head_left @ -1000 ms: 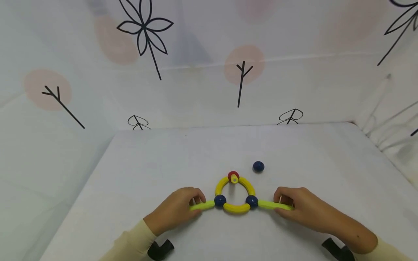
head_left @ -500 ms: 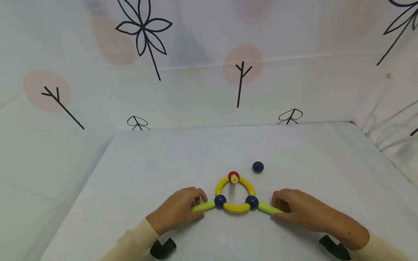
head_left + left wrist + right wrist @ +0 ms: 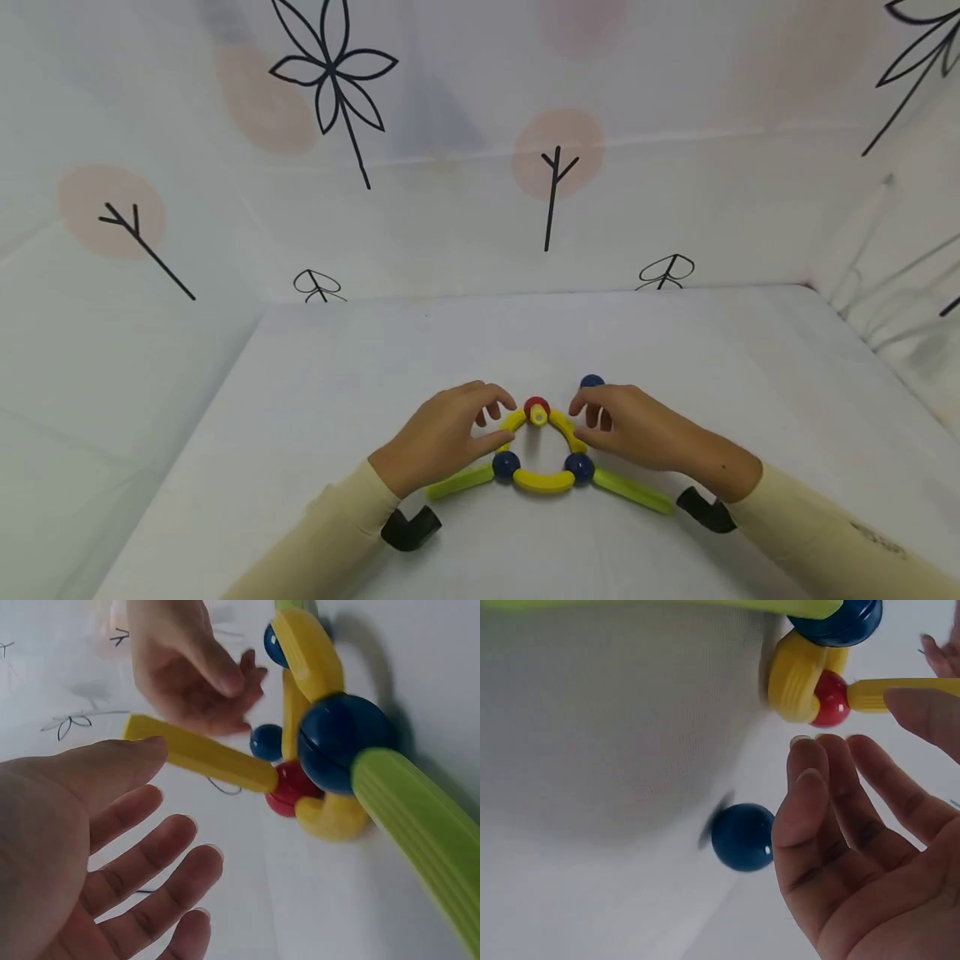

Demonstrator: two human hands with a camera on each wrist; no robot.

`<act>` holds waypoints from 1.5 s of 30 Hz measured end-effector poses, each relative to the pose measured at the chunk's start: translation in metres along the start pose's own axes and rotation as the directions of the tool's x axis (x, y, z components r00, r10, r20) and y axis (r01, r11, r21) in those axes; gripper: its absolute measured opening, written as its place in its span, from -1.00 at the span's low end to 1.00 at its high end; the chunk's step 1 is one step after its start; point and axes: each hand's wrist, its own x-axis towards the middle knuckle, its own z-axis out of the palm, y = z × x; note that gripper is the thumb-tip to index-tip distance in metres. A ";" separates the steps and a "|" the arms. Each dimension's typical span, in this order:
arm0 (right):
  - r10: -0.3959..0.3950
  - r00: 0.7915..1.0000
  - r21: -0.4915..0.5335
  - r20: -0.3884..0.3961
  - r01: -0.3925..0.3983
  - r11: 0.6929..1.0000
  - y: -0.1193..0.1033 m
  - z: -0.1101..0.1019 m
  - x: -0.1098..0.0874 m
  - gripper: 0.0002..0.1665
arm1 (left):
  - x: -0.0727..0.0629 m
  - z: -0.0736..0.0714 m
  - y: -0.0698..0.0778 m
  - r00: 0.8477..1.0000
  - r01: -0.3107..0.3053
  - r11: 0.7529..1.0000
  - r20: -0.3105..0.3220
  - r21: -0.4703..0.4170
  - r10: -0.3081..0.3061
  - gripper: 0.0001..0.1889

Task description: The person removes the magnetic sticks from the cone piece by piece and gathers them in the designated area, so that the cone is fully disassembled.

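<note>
Head view, lower centre of the frame: three curved yellow plastic-looking rods (image 3: 543, 482) and two glossy dark blue balls (image 3: 506, 467), closed at the top by a shiny red ball (image 3: 832, 699), form a ring flat on the white tabletop (image 3: 360, 358). A straight yellow plastic-looking rod (image 3: 217, 761) stands up from the red ball, and a straight lime-green rod (image 3: 633, 490) runs out from each blue ball. The parts look light and rigid, unlikely to break; the round balls would probably slip or roll, so the ridged rods seem the better hold. The joints may part under a sideways pull, so gripping both side curves close to the red ball would likely keep the ring together. The left hand (image 3: 450, 433) is just left of the ring and the right hand (image 3: 645, 429) just right, each with thumb and fingers spread apart, pinching nothing; whether fingertips touch the side curves I cannot tell. Above the right hand's fingers, a loose dark blue ball (image 3: 742, 837) is partly hidden in the head view.
</note>
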 end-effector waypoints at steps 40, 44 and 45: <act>-0.068 0.997 -0.052 -0.024 0.067 0.996 -0.009 0.017 0.052 -0.75 | 0.014 0.011 0.010 0.963 -0.151 0.989 -0.225 -0.007 0.145 -0.70; -0.041 0.999 -0.041 -0.016 0.040 0.998 -0.009 0.017 0.052 -0.71 | 0.016 0.013 0.008 0.962 -0.128 0.992 -0.246 -0.009 0.122 -0.70; -0.038 0.999 -0.040 -0.016 0.037 0.999 -0.009 0.017 0.052 -0.71 | 0.016 0.014 0.008 0.961 -0.123 0.992 -0.251 -0.011 0.116 -0.69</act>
